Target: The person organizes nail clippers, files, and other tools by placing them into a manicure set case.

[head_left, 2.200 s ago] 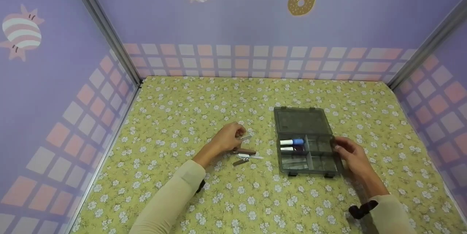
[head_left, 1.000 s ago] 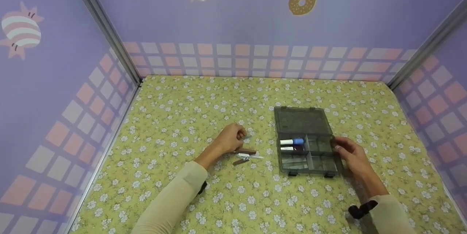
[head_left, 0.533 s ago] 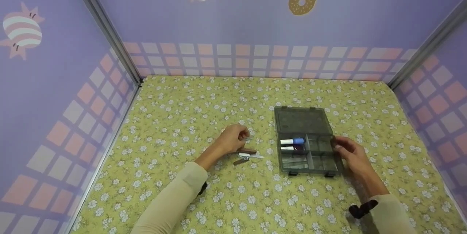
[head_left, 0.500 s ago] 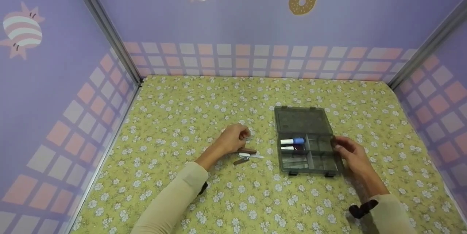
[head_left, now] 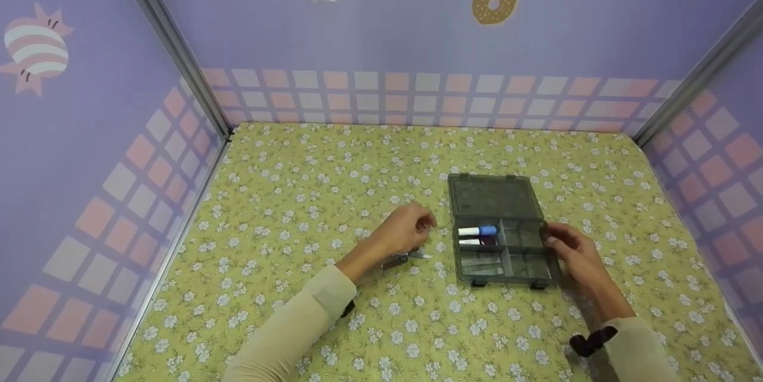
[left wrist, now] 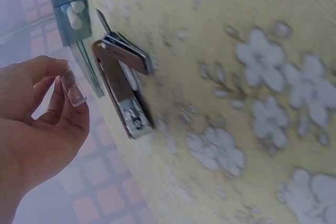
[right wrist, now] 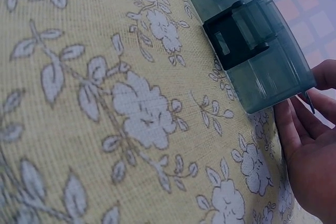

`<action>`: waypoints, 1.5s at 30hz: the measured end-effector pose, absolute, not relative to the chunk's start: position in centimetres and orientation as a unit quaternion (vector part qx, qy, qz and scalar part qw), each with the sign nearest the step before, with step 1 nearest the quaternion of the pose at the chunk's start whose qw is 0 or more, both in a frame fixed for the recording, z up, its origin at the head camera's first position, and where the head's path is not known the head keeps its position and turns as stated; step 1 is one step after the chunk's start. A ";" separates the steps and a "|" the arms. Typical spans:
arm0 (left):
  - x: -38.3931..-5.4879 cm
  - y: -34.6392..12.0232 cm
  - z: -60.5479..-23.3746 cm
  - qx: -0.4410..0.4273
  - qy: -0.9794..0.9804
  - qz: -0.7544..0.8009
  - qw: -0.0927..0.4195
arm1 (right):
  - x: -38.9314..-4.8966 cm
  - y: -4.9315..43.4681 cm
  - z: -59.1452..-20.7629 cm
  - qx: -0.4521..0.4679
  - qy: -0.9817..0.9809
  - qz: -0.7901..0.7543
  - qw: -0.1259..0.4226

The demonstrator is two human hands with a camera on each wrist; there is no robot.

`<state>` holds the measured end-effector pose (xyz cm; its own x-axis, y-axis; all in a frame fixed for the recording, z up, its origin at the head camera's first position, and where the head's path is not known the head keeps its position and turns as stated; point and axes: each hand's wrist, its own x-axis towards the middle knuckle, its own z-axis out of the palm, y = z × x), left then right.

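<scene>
My left hand pinches a small clear plastic piece with faint lettering between thumb and fingertips, a little left of the box. Under that hand on the cloth lie brown-and-silver nail clippers and a smaller brown-and-silver folding tool with a pointed blade, mostly hidden in the head view. To the right, a grey see-through compartment box lies with its lid folded back. The fingers of my right hand grip its right side, the thumb on the rim.
Inside the box, a white-and-blue tube and a white tube with a dark end lie in the upper left compartment. Flat clear strips lie in the lower left one. Patterned panels enclose the flowered cloth.
My left hand, with the clear piece, has moved right toward the box and now covers part of the clippers. My right hand and the box have kept their places.
</scene>
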<state>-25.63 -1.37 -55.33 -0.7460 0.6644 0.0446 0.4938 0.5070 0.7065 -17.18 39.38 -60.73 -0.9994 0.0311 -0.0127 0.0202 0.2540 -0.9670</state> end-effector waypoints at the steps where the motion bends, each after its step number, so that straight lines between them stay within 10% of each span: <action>1: -25.5 -1.1 -55.1 0.341 0.860 0.362 0.118 | -17.2 39.3 -60.7 -0.017 -0.792 0.610 0.004; 45: -22.6 8.8 -55.8 0.434 0.820 0.346 0.141 | -17.2 39.4 -60.6 -0.034 -0.799 0.600 -0.005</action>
<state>-22.57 8.83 -55.85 -0.5841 0.8088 0.0686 0.6133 0.3844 0.6900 -17.20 39.45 -60.64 -0.9976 0.0486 -0.0497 0.0613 0.2777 -0.9587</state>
